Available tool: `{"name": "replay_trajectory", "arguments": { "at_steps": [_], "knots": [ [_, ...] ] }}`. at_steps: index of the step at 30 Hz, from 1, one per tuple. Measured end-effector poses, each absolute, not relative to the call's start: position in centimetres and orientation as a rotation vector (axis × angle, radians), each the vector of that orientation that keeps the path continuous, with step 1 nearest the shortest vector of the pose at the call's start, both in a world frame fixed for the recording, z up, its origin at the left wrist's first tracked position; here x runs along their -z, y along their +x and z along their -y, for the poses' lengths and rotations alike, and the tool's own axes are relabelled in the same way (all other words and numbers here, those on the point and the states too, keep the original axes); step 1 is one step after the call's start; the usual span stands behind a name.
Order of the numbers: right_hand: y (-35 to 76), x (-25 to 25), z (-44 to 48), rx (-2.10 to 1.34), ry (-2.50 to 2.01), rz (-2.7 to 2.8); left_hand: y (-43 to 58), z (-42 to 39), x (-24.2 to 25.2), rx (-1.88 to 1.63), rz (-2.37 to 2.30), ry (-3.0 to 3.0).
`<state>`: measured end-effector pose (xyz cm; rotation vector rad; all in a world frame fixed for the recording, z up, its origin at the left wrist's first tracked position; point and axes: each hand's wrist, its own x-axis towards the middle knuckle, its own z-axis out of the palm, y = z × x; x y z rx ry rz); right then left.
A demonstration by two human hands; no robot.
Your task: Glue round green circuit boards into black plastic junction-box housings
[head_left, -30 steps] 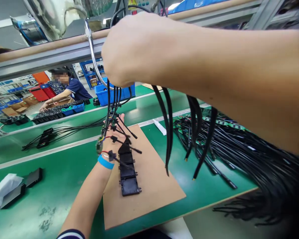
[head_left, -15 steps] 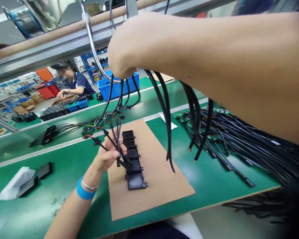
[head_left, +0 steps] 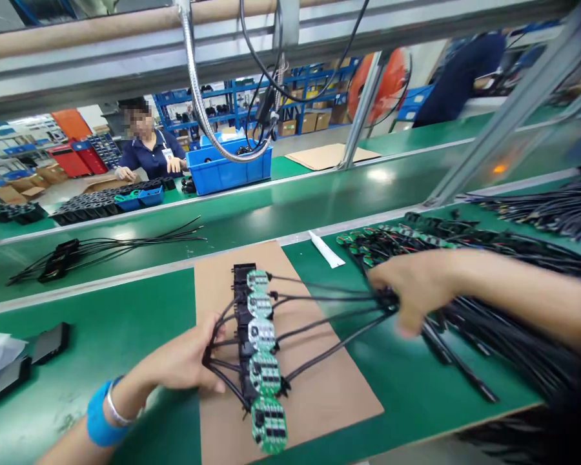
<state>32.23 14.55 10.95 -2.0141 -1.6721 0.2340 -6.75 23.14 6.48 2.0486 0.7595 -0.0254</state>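
Observation:
A row of several round green circuit boards (head_left: pixel 262 352) lies over a black plastic holder strip (head_left: pixel 243 303) on a brown cardboard sheet (head_left: pixel 314 381). Black cables (head_left: pixel 329 316) run from the boards to the right. My left hand (head_left: pixel 184 361), with a blue wristband, is closed on the short black leads at the boards' left side. My right hand (head_left: pixel 409 290), blurred by motion, is closed round the bundle of black cables at the cardboard's right edge.
A big heap of black cables with green boards (head_left: pixel 489 303) fills the bench at right. A white tube (head_left: pixel 326 250) lies behind the cardboard. On the left edge are black parts and white cloth (head_left: pixel 4 365). Beyond the conveyor (head_left: pixel 290 200), a co-worker (head_left: pixel 148 152) sits by a blue bin (head_left: pixel 235 168).
My right hand came down from high up, bringing the cables to the bench. The circuit boards that hung in the air now lie in a row on the black holder strip.

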Motion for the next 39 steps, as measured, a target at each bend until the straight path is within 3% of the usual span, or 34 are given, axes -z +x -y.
{"name": "replay_trajectory", "arguments": {
  "at_steps": [3,7,12,16,25,29,33,39],
  "knots": [
    [28.1,-9.1,-18.5,-0.618,-1.723,2.112,-6.0,-22.8,-5.1,0.104,-0.792,2.083],
    [22.9,-5.4,-22.0,-0.790,-1.382,2.231,-6.1,-23.4,-3.6,-0.029,-0.703,1.909],
    [22.7,-3.6,-22.8,-0.713,-1.290,2.197,-5.6,-25.7,-2.8,-0.251,-0.963,1.706],
    [24.4,-3.4,-25.7,-0.826,-1.434,1.947,-4.6,-29.5,-3.0,-0.465,-1.302,2.167],
    [25.1,-0.2,-29.1,-0.770,-1.573,1.935,-3.4,-33.4,-0.6,-0.379,-1.487,2.622],
    [24.6,-2.5,-25.5,-0.589,-1.516,2.021,-4.3,-30.6,-1.8,-0.402,-1.234,2.655],
    [22.7,-4.3,-20.6,-0.815,-1.350,2.243,-4.4,-26.3,-2.9,-0.134,-0.700,2.367],
    [21.7,-3.8,-19.4,-0.958,-1.301,2.180,-4.0,-25.4,-3.5,-0.105,-0.867,2.206]
  ]
}}
